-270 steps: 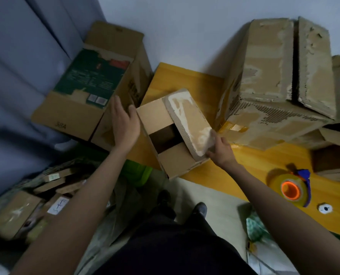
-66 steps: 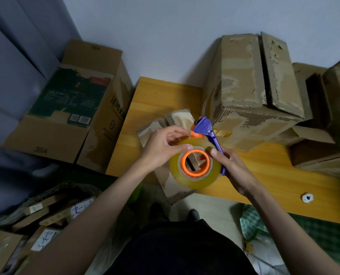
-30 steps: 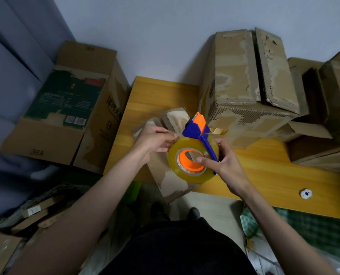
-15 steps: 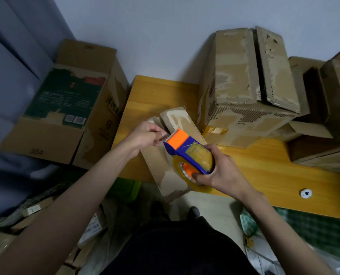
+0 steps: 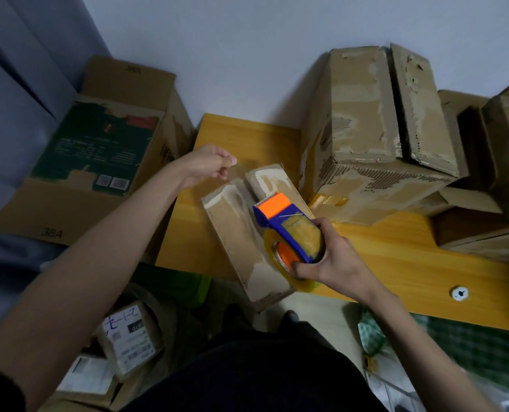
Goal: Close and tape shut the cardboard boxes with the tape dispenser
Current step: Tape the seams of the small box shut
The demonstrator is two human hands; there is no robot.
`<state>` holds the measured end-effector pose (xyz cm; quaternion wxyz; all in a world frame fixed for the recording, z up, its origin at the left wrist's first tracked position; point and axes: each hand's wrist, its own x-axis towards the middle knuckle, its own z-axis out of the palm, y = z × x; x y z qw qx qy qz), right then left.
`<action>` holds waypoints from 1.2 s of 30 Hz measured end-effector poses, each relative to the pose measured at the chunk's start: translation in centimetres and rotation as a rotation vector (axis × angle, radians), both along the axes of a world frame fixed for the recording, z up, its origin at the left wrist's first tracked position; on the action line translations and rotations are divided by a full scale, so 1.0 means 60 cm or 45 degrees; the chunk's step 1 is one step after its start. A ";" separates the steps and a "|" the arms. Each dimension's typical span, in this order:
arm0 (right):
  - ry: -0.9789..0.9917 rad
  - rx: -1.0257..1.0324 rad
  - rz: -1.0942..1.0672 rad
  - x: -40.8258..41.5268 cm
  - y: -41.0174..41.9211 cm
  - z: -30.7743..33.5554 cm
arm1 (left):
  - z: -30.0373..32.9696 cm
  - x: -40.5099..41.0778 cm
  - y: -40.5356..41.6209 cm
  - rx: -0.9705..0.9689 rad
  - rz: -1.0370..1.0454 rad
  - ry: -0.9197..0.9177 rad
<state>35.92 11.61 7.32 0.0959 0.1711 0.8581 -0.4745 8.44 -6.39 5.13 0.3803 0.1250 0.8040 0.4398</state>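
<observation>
1. Cardboard: the small box [image 5: 249, 236] lies on the near left part of the yellow wooden table [image 5: 396, 257], its near end overhanging the table edge; both top flaps are folded down, where nine seconds ago one stood raised and the cavity was open.
2. Left hand [image 5: 208, 165] has moved away from the box since half a second ago; it is now up and to the left of the far end, over the table, thumb and fingers pinched together; a clear strip of tape [image 5: 241, 171] appears to run from that pinch toward the dispenser, though it is faint.
3. Right hand [image 5: 330, 257] grips the tape dispenser [image 5: 289, 230], fingers curled round the roll and blue frame; the orange cutter end points away from the person, over the seam between the flaps; the dispenser sits nearer the person than half a second ago.
4. Left forearm stretches diagonally across the frame; right forearm comes in from the lower right.
5. Large worn boxes [image 5: 375, 135] stand on the table's far right; a green-printed carton [image 5: 98, 153] stands to the left of the table.
</observation>
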 end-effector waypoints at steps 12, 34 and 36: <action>-0.036 0.152 -0.063 -0.090 -0.019 -0.028 | -0.088 -0.071 0.056 0.037 0.010 0.179; -0.331 0.158 0.127 -0.196 0.013 -0.082 | -0.247 -0.103 0.069 -0.188 0.065 0.247; -0.340 0.153 0.122 -0.197 0.013 -0.085 | -0.253 -0.099 0.071 -0.213 0.056 0.198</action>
